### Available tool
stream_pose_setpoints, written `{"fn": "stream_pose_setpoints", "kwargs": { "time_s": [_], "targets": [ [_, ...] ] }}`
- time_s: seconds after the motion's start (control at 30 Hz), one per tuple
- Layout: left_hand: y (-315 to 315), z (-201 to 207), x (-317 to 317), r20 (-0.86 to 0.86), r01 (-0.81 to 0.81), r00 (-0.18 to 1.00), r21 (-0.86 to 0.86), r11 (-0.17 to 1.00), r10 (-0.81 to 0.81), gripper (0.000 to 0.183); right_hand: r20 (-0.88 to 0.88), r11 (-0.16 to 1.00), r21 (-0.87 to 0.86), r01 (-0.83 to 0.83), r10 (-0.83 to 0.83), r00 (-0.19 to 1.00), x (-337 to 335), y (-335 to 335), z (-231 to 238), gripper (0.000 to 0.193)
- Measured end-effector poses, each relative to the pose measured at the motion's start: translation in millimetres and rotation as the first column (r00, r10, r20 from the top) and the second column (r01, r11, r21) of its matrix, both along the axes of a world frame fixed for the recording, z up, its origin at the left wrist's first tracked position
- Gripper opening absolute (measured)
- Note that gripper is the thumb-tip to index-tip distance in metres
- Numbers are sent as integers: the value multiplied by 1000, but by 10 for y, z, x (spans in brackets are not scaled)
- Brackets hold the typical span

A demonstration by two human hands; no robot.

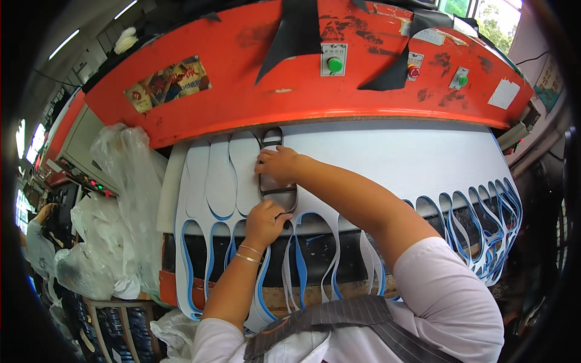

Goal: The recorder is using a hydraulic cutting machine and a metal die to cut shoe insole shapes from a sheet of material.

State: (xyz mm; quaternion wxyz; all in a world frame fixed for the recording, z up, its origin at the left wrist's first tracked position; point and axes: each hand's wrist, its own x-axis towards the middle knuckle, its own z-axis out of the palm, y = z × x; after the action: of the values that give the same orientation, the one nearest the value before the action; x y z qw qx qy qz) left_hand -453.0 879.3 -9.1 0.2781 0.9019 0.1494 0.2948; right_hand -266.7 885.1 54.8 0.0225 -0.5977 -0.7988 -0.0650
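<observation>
- Left hand [264, 222] curls closed on the near end of a sole-shaped metal cutting die [277, 181].
- Right hand [277, 164] presses fingers down on the die's far part.
- Die lies on white foam sheet [411, 160], under the orange press head [290, 91]; plastic bags [121, 181] sit left.

Short white sleeves [448, 290] covered both shoulders, leaving the forearms bare. Two thin metal bangles [248, 254] circled the wrist of the left hand [264, 221]. A grey pinstriped apron strap [339, 320] crossed the chest; the right hand [278, 164] wore nothing.
</observation>
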Motion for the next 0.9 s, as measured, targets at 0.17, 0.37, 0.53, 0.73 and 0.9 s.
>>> {"fn": "stream_pose_setpoints", "kwargs": {
  "time_s": [0.17,0.37,0.53,0.73,0.9],
  "targets": [
    [26,233,101,310,-69,945,-126,990,106,17,128,979,-203,14,12,992,15,343,84,45],
    [-90,-38,103,168,-213,963,5,977,209,56,-58,934,296,-200,227,972,296,204,-377,10],
    [-81,-159,160,-105,-188,963,397,898,248,74,-968,979,172,113,146,205,858,-44,37,20],
    [155,804,660,-848,146,529,105,984,12,59,-784,665,208,717,-325,529,844,-901,730,21],
    [904,-81,1169,-302,-35,920,572,819,251,40,-414,506,-453,734,-849,329,658,-887,67,21]
  ]
}}
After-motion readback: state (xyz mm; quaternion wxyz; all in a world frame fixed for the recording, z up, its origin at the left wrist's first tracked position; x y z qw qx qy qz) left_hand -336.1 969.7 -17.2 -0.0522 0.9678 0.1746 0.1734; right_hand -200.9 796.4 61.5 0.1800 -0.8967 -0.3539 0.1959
